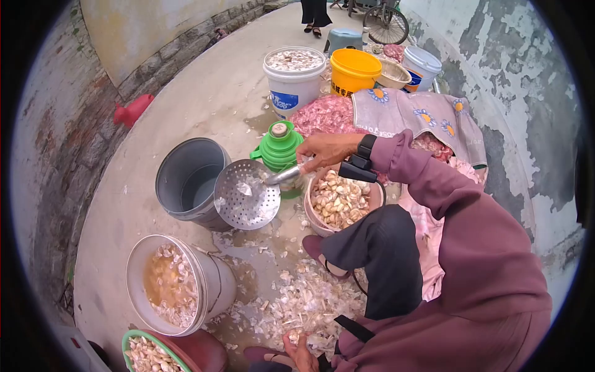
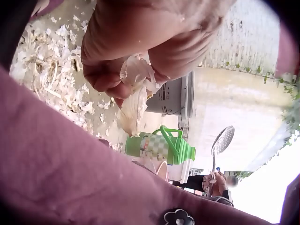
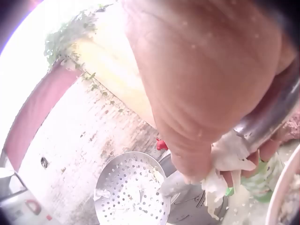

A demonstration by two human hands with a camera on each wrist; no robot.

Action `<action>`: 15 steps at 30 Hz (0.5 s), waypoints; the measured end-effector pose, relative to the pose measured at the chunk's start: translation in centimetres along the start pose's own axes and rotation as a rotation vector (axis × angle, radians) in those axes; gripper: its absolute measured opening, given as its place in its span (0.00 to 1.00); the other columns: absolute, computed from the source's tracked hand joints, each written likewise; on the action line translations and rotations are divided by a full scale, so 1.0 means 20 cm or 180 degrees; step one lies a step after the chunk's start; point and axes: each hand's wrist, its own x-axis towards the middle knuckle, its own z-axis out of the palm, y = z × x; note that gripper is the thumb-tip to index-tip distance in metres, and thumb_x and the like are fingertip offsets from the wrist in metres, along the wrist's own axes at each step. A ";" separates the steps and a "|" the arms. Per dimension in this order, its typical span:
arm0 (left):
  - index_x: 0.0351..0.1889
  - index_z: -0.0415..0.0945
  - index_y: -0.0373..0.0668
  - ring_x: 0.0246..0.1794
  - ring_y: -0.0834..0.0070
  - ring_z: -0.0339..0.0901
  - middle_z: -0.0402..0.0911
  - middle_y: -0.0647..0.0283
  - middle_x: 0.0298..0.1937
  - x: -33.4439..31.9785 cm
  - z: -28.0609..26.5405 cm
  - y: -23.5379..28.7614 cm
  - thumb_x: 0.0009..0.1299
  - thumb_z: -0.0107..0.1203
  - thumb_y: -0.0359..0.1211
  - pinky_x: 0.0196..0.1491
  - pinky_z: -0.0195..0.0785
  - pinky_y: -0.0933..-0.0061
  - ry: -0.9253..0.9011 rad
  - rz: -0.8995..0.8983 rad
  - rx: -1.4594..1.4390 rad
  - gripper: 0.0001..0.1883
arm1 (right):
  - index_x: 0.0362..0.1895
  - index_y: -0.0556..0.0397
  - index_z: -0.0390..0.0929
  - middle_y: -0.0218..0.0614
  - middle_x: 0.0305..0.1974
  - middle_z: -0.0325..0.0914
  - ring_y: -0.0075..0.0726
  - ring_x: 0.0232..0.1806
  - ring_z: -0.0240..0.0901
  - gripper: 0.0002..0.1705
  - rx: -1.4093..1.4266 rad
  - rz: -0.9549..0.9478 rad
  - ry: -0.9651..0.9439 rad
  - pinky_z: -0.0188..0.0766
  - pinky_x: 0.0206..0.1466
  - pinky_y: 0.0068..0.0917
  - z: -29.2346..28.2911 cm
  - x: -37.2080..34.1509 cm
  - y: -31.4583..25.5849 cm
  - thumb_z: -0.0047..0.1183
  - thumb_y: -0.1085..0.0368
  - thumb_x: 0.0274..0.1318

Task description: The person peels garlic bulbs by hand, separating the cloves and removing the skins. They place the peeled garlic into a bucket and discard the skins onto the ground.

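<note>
My right hand [image 1: 327,151] grips the handle of a perforated metal skimmer [image 1: 248,194], whose bowl holds some wet white skins and is beside the rim of a grey bucket [image 1: 191,177]. In the right wrist view, pale skins [image 3: 218,185] cling between that hand [image 3: 211,79] and the handle. Low in the head view, my left hand [image 1: 302,356] is over the peelings on the ground [image 1: 310,297]. The left wrist view shows this hand [image 2: 145,37] pinching papery garlic skins [image 2: 136,103]; whether a clove is inside is hidden.
A green flask [image 1: 277,149] stands by a tub of garlic cloves [image 1: 342,199]. A white bucket [image 1: 214,285] holds skins in brownish water. Another container of garlic [image 1: 152,356] is bottom left. Buckets, pink mesh sacks [image 1: 328,115] and a person's legs [image 1: 314,13] are further back.
</note>
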 end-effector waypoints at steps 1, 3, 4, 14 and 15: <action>0.62 0.63 0.45 0.39 0.69 0.72 0.70 0.56 0.48 0.05 -0.19 -0.14 0.66 0.55 0.24 0.45 0.70 0.71 -0.0349 0.1236 0.2095 0.25 | 0.44 0.55 0.76 0.37 0.30 0.75 0.34 0.34 0.73 0.21 0.0340 0.0337 0.0190 0.67 0.38 0.33 -0.05 -0.15 0.07 0.58 0.50 0.57; 0.70 0.58 0.47 0.41 0.65 0.72 0.63 0.51 0.60 0.04 -0.10 -0.08 0.67 0.58 0.28 0.44 0.73 0.70 -0.0691 0.2546 0.4176 0.33 | 0.55 0.55 0.70 0.34 0.39 0.77 0.30 0.33 0.73 0.27 0.0799 0.0354 0.0631 0.71 0.36 0.28 0.05 -0.45 0.35 0.60 0.53 0.56; 0.71 0.58 0.48 0.42 0.64 0.72 0.57 0.49 0.64 -0.11 0.16 0.17 0.66 0.59 0.31 0.42 0.74 0.68 0.0076 0.0808 0.2441 0.35 | 0.59 0.53 0.66 0.34 0.39 0.77 0.27 0.31 0.74 0.28 0.1439 0.1144 0.0566 0.71 0.29 0.25 0.07 -0.65 0.19 0.59 0.57 0.58; 0.71 0.61 0.47 0.65 0.59 0.60 0.43 0.43 0.76 -0.07 0.20 0.13 0.65 0.60 0.39 0.66 0.59 0.63 0.0347 -0.0339 0.1665 0.35 | 0.43 0.49 0.63 0.27 0.21 0.62 0.21 0.14 0.58 0.10 0.4306 0.1807 0.2652 0.57 0.16 0.22 1.01 -1.18 0.91 0.52 0.66 0.62; 0.71 0.61 0.47 0.66 0.59 0.60 0.44 0.43 0.76 -0.06 0.20 0.13 0.65 0.60 0.38 0.66 0.58 0.64 0.0266 -0.0329 0.1692 0.35 | 0.43 0.49 0.63 0.27 0.22 0.62 0.21 0.14 0.57 0.09 0.4542 0.1796 0.2610 0.56 0.16 0.21 1.02 -1.16 0.96 0.51 0.65 0.63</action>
